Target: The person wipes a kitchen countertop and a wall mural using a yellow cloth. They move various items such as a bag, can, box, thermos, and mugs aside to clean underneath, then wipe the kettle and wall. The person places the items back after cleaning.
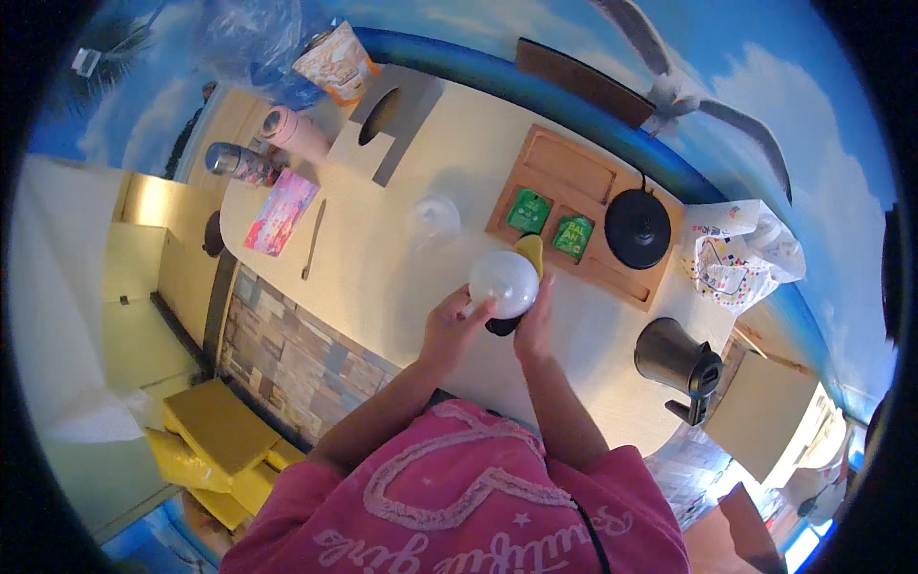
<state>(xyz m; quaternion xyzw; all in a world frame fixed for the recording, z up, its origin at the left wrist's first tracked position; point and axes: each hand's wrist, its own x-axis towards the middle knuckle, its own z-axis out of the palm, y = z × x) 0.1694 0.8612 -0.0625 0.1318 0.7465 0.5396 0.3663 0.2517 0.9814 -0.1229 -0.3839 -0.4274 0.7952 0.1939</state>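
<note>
Both hands hold a round white object (504,284) over the table, near its front edge. My left hand (452,324) grips its left side, the thumb on its front. My right hand (535,319) supports the right side. A yellow part (530,255) shows behind the round object, and a black part (504,326) pokes out below it; whether they are joined to it, I cannot tell. Beyond my hands a clear, rounded plastic or glass item (436,217) stands on the table. A wooden tray (574,161) holds green packets (528,210) and a black kettle base (637,229).
To the right stand a black kettle (667,351) and a white plastic bag (742,255). On the left lie a thin stick (314,239) and a pink patterned packet (282,212), near a pink bottle (295,134), a metal-topped flask (240,163) and a grey-white box (409,107).
</note>
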